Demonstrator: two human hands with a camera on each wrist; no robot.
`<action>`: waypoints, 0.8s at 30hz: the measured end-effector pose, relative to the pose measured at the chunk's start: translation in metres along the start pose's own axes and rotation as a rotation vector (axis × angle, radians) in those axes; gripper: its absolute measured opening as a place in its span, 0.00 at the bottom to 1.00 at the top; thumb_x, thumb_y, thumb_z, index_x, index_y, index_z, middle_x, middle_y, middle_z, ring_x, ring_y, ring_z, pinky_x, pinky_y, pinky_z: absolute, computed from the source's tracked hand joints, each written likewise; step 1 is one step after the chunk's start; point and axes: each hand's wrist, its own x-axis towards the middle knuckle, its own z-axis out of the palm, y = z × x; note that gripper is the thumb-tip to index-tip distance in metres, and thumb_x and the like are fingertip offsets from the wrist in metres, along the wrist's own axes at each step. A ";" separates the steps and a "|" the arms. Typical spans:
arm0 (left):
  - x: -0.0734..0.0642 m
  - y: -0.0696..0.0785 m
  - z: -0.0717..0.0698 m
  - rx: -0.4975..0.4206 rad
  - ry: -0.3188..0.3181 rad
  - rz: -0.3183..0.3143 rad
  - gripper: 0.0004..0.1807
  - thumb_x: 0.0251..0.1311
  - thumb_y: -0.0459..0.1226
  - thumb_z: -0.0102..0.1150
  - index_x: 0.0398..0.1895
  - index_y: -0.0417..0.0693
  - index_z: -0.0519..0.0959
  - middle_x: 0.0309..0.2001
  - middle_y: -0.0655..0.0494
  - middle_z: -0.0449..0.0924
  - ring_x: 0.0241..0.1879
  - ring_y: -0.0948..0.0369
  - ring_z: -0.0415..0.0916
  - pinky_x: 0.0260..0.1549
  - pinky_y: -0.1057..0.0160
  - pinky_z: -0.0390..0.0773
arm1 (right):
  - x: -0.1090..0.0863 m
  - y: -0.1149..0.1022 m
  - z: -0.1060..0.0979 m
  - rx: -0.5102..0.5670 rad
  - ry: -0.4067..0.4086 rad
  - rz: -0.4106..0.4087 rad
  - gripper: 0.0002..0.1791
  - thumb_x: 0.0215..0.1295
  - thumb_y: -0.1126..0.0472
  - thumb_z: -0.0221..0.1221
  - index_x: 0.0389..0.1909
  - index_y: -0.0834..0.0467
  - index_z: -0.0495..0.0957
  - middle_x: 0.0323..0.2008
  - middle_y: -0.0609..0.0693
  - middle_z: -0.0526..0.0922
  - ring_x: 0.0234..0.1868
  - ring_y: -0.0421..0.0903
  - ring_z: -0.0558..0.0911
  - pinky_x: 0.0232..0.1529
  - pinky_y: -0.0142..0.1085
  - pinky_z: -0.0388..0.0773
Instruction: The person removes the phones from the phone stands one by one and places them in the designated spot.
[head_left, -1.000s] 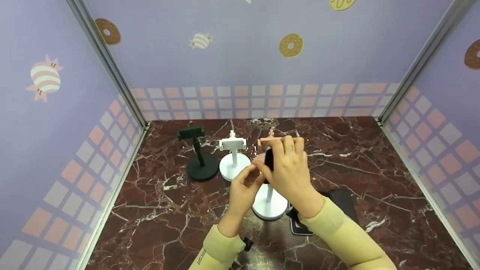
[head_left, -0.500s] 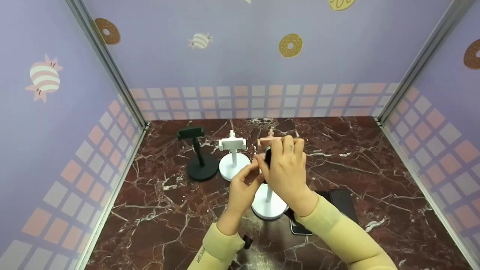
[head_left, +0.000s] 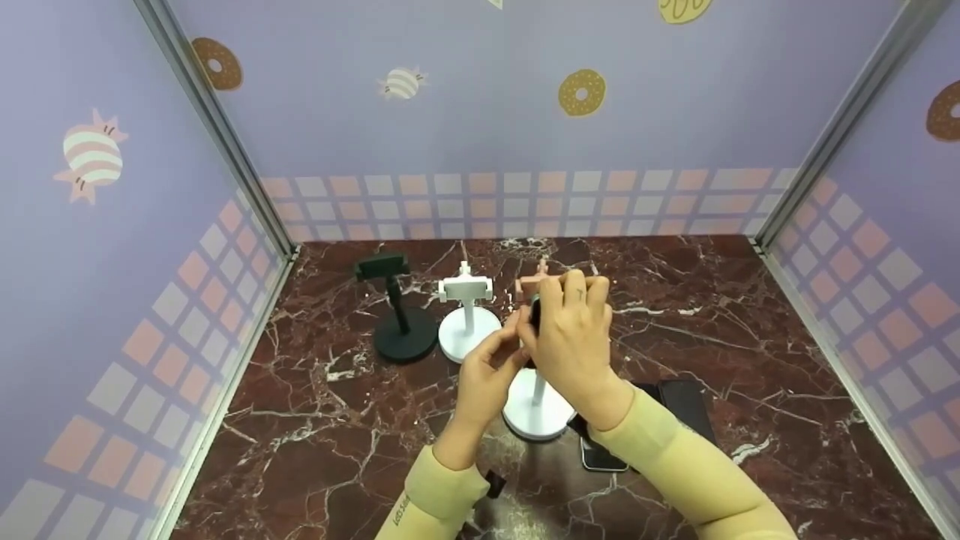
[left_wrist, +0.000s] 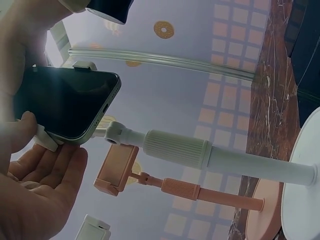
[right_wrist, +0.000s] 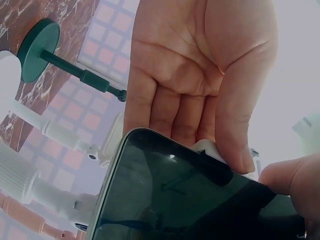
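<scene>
Both hands work at a dark-screened phone (left_wrist: 70, 100) set sideways in the clamp of a white phone stand (head_left: 538, 409). My left hand (head_left: 484, 382) pinches the clamp's edge from below, thumb at a white clamp jaw and fingers behind it. From above, my right hand (head_left: 577, 345) curls over the phone; its thumb (right_wrist: 235, 135) lies along the phone's edge beside a white jaw, with fingers bent behind. How much it grips phone or clamp I cannot tell. In the head view the right hand hides most of the phone.
Behind stand a dark green phone stand (head_left: 405, 334), another white stand (head_left: 469, 334) and a pink stand (left_wrist: 220, 199). Near the right forearm, a phone (head_left: 602, 457) and a black phone-like slab (head_left: 686, 409) lie on the marbled table (head_left: 337, 442). Patterned walls enclose the sides and back.
Both hands stay at the phone and clamp. The right hand has shifted slightly left, and its thumb has moved up a little. The stands remain in place.
</scene>
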 end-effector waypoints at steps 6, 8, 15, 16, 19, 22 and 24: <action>0.001 -0.001 -0.002 -0.070 -0.015 -0.010 0.15 0.64 0.27 0.65 0.52 0.26 0.81 0.49 0.30 0.85 0.48 0.68 0.83 0.50 0.68 0.83 | 0.001 -0.001 0.001 -0.018 0.000 -0.001 0.21 0.48 0.62 0.71 0.41 0.59 0.73 0.38 0.59 0.73 0.42 0.59 0.68 0.21 0.45 0.70; 0.001 -0.002 -0.002 -0.088 -0.017 -0.002 0.15 0.64 0.26 0.64 0.52 0.25 0.81 0.50 0.29 0.84 0.49 0.69 0.83 0.51 0.68 0.83 | 0.002 -0.001 0.002 -0.021 0.003 -0.006 0.21 0.48 0.63 0.71 0.42 0.60 0.74 0.38 0.59 0.72 0.41 0.59 0.67 0.20 0.44 0.69; 0.001 -0.004 -0.001 -0.086 -0.010 0.051 0.16 0.64 0.26 0.64 0.53 0.24 0.80 0.50 0.28 0.84 0.51 0.69 0.83 0.54 0.66 0.83 | 0.003 -0.001 0.000 -0.026 -0.008 -0.014 0.21 0.48 0.63 0.72 0.41 0.59 0.72 0.37 0.59 0.71 0.41 0.59 0.67 0.19 0.44 0.69; 0.001 -0.004 0.000 -0.088 -0.006 0.052 0.16 0.64 0.26 0.65 0.52 0.23 0.80 0.50 0.28 0.84 0.51 0.69 0.83 0.54 0.66 0.84 | 0.003 -0.001 0.000 -0.024 -0.012 -0.015 0.21 0.48 0.63 0.72 0.41 0.59 0.72 0.37 0.59 0.71 0.41 0.59 0.67 0.19 0.44 0.69; 0.001 -0.006 0.000 -0.092 0.003 0.053 0.16 0.63 0.26 0.65 0.52 0.24 0.81 0.49 0.28 0.84 0.51 0.69 0.83 0.53 0.66 0.84 | 0.003 0.000 0.000 -0.014 -0.022 -0.015 0.22 0.47 0.63 0.72 0.40 0.59 0.72 0.37 0.59 0.71 0.41 0.60 0.68 0.19 0.44 0.69; 0.001 -0.007 0.000 -0.098 0.007 0.051 0.16 0.63 0.26 0.65 0.52 0.24 0.81 0.49 0.28 0.84 0.50 0.68 0.83 0.53 0.66 0.84 | 0.003 0.001 0.000 -0.003 -0.038 -0.010 0.21 0.48 0.63 0.71 0.41 0.59 0.72 0.37 0.59 0.71 0.42 0.60 0.68 0.19 0.45 0.70; 0.001 -0.008 0.001 -0.101 0.009 0.050 0.16 0.64 0.26 0.65 0.52 0.24 0.81 0.49 0.28 0.84 0.50 0.68 0.83 0.53 0.66 0.84 | 0.003 0.002 0.000 0.004 -0.051 -0.003 0.20 0.49 0.63 0.71 0.41 0.59 0.72 0.37 0.59 0.71 0.42 0.60 0.68 0.20 0.45 0.70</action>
